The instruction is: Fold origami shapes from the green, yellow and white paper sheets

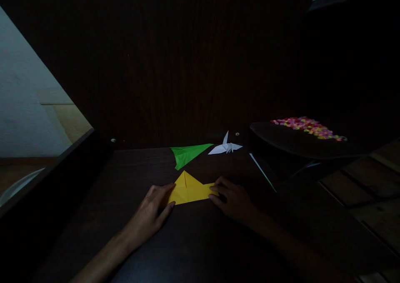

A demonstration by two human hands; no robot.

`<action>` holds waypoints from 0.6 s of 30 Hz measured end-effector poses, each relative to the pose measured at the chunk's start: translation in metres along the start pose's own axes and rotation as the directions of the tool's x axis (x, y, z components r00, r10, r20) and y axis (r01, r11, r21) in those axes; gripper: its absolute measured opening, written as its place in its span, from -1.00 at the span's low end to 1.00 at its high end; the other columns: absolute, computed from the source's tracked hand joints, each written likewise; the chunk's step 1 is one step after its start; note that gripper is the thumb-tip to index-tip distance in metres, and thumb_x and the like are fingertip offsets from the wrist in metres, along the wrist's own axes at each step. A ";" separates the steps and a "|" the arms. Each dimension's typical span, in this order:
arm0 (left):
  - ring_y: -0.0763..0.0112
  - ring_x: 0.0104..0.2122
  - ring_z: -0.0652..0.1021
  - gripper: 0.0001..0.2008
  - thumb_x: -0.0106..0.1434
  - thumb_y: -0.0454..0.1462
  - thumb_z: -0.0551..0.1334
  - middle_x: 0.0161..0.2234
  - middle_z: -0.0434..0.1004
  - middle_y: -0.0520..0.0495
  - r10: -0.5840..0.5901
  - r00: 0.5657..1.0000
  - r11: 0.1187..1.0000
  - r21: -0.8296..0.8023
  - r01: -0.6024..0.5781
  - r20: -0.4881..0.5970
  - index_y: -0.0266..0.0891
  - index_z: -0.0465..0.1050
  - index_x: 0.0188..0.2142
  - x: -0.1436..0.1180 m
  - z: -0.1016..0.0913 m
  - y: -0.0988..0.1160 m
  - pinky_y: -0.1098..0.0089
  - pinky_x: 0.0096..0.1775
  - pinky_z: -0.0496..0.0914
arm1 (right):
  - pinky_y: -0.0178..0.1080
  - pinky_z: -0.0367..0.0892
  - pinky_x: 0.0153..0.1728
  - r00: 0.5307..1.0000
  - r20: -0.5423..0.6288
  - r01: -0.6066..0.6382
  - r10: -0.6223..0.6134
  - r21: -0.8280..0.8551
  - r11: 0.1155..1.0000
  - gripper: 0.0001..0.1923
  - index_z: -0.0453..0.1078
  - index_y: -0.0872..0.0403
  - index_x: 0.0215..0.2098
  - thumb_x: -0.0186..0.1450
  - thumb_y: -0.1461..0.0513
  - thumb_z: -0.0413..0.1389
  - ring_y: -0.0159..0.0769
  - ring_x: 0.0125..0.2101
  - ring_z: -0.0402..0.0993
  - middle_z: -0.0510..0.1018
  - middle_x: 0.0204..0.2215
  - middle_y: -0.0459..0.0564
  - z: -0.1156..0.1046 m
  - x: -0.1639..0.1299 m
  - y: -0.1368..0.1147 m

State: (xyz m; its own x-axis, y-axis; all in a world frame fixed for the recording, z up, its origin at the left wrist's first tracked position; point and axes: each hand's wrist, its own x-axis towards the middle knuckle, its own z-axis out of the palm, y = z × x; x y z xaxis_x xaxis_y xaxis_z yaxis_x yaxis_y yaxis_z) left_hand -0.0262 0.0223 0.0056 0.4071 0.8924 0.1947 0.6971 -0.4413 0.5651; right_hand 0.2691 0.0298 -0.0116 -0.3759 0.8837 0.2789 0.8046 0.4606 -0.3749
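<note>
The left hand (155,204) is lying flat on the dark tabletop (193,241), its fingers spread and its fingertips pressing down the left corner of the yellow folded paper (189,189); it is not clenched and is pinning rather than gripping. The yellow folded paper is lying flat in the middle of the tabletop, between the two hands, with one raised triangular flap pointing away from the person and a centre crease showing in it. It is looking very light and thin, stiff only along its creases, so it would probably slide or spring open if let go, and it would crumple under a hard pinch; the sensible places to take hold seem to be the two outer corners and the folded lower edge, pressed lightly with the fingertips. The right hand (233,199) is resting at the right end, its fingers curled loosely with the tips touching the paper's right corner. Farther back, well apart from the hands, a green folded paper (187,153) is lying with its point toward the right, and just beside it to the right a white paper crane (225,147) is sitting. On the far right a dark tray (281,139) is holding a scatter of small coloured pieces (308,127); what they are cannot be told in the dim light.
</note>
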 end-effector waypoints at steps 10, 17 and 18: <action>0.12 0.05 0.48 -0.48 0.30 -0.22 0.21 0.07 0.46 -0.17 -0.106 0.994 0.992 -0.077 0.104 -0.018 -0.10 0.17 0.23 0.001 0.004 -0.003 0.02 0.08 0.40 | -0.20 0.49 -0.27 1.000 0.015 -0.015 0.014 0.015 1.000 -0.81 0.54 0.02 -0.15 0.30 0.20 0.14 -0.27 -0.29 0.57 0.54 -0.15 -0.01 -0.001 0.002 -0.002; 0.10 0.07 0.48 -0.37 0.28 -0.25 0.24 0.09 0.46 -0.19 -0.088 0.994 0.994 -0.064 0.084 -0.064 -0.10 0.08 0.30 0.000 0.005 -0.005 0.00 0.06 0.42 | -0.18 0.50 -0.27 0.999 0.026 -0.028 0.027 0.039 0.999 -0.81 0.53 0.03 -0.14 0.29 0.21 0.17 -0.24 -0.28 0.57 0.55 -0.15 -0.01 -0.003 0.004 -0.003; 0.10 0.06 0.50 -0.37 0.28 -0.25 0.24 0.08 0.47 -0.19 -0.091 0.994 0.994 -0.062 0.087 -0.062 -0.11 0.10 0.30 0.000 0.005 -0.005 0.01 0.06 0.42 | -0.17 0.50 -0.26 0.999 0.024 -0.027 0.027 0.041 0.999 -0.81 0.53 0.03 -0.14 0.29 0.21 0.16 -0.24 -0.28 0.57 0.55 -0.15 0.00 -0.003 0.004 -0.003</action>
State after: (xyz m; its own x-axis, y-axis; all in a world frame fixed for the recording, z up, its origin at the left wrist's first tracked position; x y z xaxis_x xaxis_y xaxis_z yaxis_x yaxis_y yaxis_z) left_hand -0.0269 0.0242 -0.0009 0.3045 0.9330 0.1920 0.6919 -0.3552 0.6286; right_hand 0.2667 0.0317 -0.0070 -0.3654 0.8973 0.2475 0.7951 0.4392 -0.4182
